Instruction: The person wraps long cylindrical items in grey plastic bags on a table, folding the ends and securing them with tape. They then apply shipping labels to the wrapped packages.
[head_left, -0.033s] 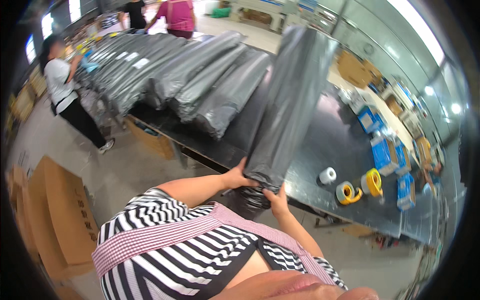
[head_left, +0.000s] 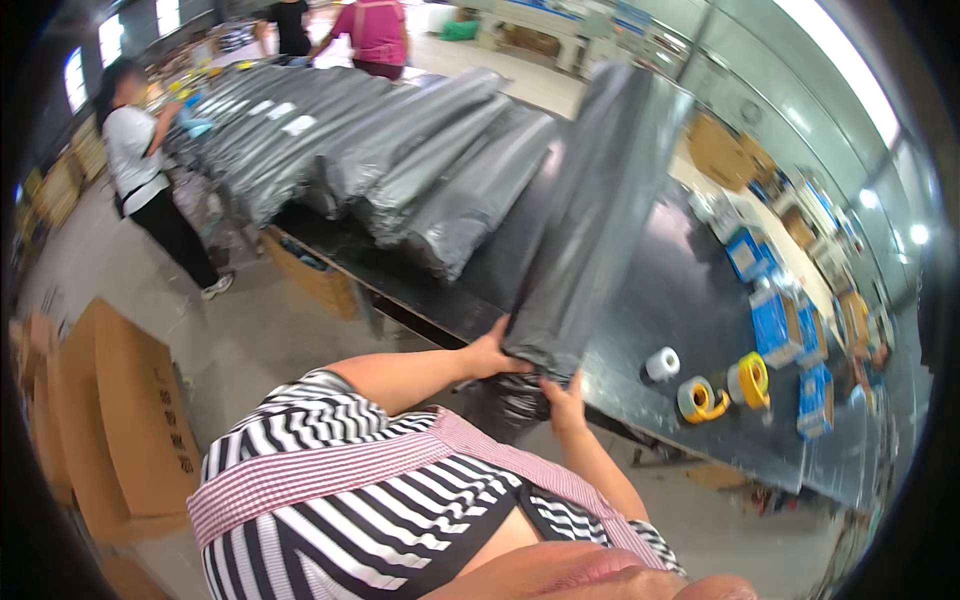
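Observation:
A long package wrapped in dark grey plastic film (head_left: 600,210) lies across the table, its near end sticking out over the front edge toward me. My left hand (head_left: 492,355) grips the film at the left side of that end. At the right side, my right hand (head_left: 564,398) pinches the same film, thumb on top. Loose, crumpled plastic hangs below and between both hands. To the left, several similar grey wrapped packages (head_left: 480,205) lie side by side, some with white labels.
A white roll (head_left: 662,364) and two yellow tape rolls (head_left: 694,399) stand on the dark table (head_left: 640,330), right of the package. Blue boxes (head_left: 775,325) line its right side. A large cardboard box (head_left: 140,420) stands on the floor at left. A person in white (head_left: 140,160) stands beyond; others work at the back.
The whole scene has shifted slightly to the right and down in view. Both hands keep their hold on the package's film end.

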